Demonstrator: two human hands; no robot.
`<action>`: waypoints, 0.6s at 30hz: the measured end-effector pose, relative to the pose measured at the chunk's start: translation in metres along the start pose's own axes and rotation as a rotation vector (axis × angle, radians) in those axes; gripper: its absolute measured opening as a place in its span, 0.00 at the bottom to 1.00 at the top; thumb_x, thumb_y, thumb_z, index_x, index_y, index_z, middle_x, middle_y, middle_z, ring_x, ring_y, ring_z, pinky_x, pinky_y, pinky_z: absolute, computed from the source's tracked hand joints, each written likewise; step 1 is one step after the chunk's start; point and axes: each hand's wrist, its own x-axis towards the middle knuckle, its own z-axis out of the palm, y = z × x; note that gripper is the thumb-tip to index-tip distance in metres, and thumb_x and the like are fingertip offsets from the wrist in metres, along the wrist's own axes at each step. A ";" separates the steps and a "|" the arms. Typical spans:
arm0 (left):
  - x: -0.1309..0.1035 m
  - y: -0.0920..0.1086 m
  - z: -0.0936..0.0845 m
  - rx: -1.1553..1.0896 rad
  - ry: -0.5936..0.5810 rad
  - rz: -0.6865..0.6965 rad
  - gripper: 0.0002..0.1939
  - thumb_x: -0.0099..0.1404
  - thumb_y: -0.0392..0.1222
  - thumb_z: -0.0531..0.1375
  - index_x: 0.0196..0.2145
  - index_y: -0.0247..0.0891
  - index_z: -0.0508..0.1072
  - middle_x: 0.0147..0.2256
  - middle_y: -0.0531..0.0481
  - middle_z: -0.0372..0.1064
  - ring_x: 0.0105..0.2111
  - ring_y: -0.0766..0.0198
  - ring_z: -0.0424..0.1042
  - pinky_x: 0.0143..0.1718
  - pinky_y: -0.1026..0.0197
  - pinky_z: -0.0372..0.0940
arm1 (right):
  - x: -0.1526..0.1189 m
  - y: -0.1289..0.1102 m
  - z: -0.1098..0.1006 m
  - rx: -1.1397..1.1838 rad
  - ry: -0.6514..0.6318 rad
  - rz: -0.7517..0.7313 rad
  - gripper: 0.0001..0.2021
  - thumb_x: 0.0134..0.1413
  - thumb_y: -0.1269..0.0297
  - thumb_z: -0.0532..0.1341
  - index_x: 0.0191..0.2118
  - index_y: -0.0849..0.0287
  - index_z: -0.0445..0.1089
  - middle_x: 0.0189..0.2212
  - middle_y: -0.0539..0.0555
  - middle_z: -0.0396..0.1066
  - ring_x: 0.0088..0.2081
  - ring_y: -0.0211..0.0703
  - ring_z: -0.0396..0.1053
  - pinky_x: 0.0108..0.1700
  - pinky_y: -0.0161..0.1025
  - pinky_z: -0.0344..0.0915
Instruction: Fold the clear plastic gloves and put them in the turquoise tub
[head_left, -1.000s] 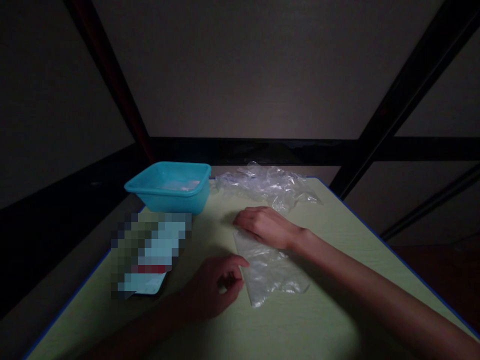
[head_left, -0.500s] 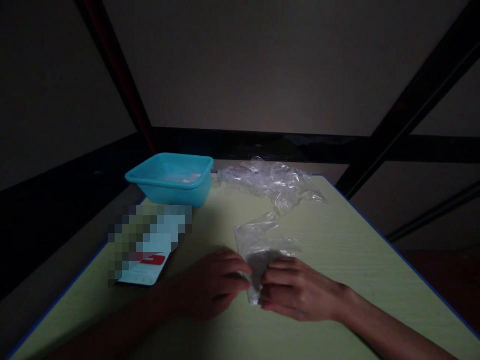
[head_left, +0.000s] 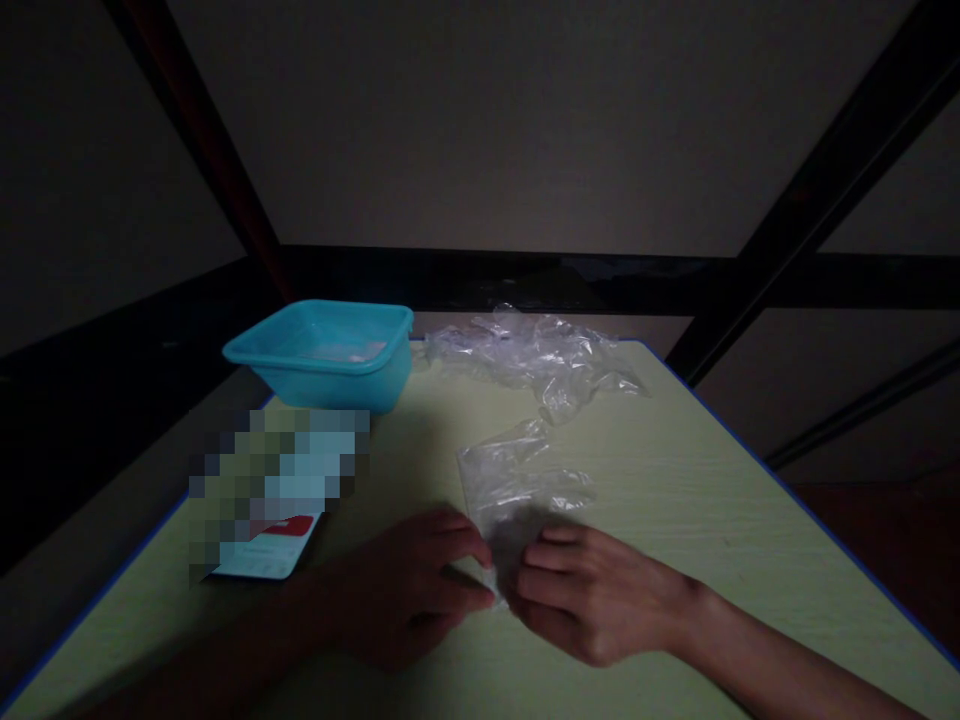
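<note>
A clear plastic bag [head_left: 499,480] lies flat on the pale table, its near end between my two hands. My left hand [head_left: 420,580] is at the bag's left edge, thumb and forefinger apart, fingertips touching the plastic. On the bag's right side rests my right hand [head_left: 585,590], its fingers curled together over the near end; what its fingertips hold is hidden. Beyond the flat bag sits a crumpled heap of clear plastic bags [head_left: 547,360].
A turquoise basin [head_left: 337,385] stands at the table's far left, with something pale inside. Nearer on the left lies a lit phone [head_left: 270,550], partly pixelated. The table [head_left: 675,500] has blue edging, and a wall rises behind it.
The view has shifted slightly, moving the basin and phone leftward. My left thumb and forefinger are further apart, and my right hand's fingers have shifted slightly on the bag.
</note>
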 end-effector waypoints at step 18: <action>0.001 0.011 -0.005 0.212 -0.145 0.018 0.07 0.60 0.31 0.53 0.34 0.35 0.69 0.37 0.46 0.68 0.35 0.59 0.64 0.38 0.57 0.62 | 0.002 0.000 0.002 -0.035 -0.015 -0.018 0.14 0.59 0.72 0.52 0.23 0.61 0.67 0.21 0.48 0.65 0.26 0.36 0.59 0.27 0.38 0.54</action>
